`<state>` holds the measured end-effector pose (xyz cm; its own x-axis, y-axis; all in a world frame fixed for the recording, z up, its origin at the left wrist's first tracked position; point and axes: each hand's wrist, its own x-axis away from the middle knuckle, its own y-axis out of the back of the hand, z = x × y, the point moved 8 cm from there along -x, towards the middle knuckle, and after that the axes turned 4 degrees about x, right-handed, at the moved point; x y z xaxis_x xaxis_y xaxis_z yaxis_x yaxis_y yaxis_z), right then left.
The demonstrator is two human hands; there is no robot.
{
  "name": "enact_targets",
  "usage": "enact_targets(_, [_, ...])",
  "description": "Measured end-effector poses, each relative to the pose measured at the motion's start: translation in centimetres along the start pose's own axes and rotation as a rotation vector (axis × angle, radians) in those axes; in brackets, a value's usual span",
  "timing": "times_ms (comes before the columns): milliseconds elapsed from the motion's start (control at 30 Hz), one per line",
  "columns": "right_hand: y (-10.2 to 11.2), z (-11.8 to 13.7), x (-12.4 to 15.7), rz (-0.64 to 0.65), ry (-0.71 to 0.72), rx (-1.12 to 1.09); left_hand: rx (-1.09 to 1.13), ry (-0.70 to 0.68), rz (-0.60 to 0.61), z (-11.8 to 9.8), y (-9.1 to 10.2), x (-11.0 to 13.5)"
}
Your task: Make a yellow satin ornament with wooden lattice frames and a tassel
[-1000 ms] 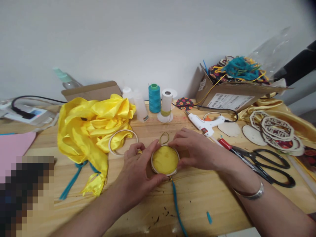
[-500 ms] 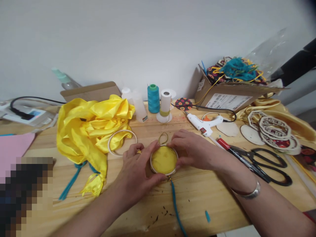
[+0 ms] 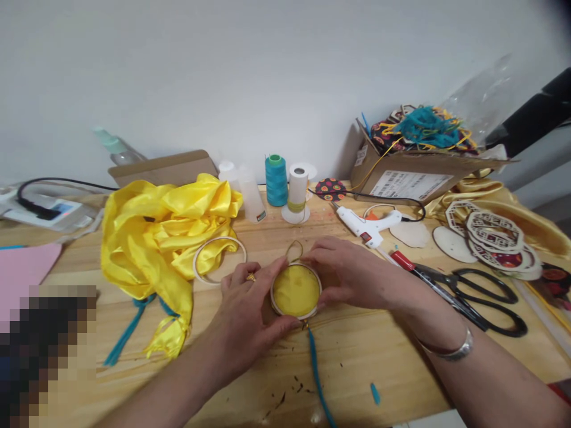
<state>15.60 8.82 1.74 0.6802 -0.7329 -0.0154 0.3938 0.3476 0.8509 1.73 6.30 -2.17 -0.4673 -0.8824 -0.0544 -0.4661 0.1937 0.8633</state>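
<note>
Between my hands, a small round hoop covered with yellow fabric [image 3: 297, 291] rests on the wooden table. My left hand [image 3: 252, 303] grips its left rim, fingers at the upper left and thumb along the lower edge. On the other side, my right hand [image 3: 345, 273] holds the right rim with thumb and fingers. A thin olive cord loop [image 3: 293, 249] sticks out from the hoop's top. From its bottom hangs a teal tassel [image 3: 316, 368] lying toward me. A bare wooden ring [image 3: 196, 261] lies left of my left hand, partly over yellow satin cloth [image 3: 156, 238].
To the right lie a white glue gun [image 3: 368, 226], a red-capped marker [image 3: 404, 261], black scissors [image 3: 499, 321] and wooden lattice cutouts [image 3: 495, 230]. Behind stand a teal thread spool [image 3: 276, 181], a white spool [image 3: 298, 184], plastic bottles [image 3: 252, 196] and a filled cardboard box [image 3: 410, 178].
Both hands keep their hold on the yellow hoop, with only slight shifts of the fingers. The whole view has moved very slightly; nothing was let go.
</note>
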Motion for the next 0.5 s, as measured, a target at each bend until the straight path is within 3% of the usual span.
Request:
enact_targets(233, [0.4, 0.9, -0.1, -0.058, 0.086, -0.029, 0.018, 0.006, -0.024, 0.3, 0.0, -0.1])
enact_targets(500, [-0.9, 0.8, -0.3, -0.021, 0.040, 0.087, 0.035, 0.029, -0.034, 0.5, -0.1, 0.0])
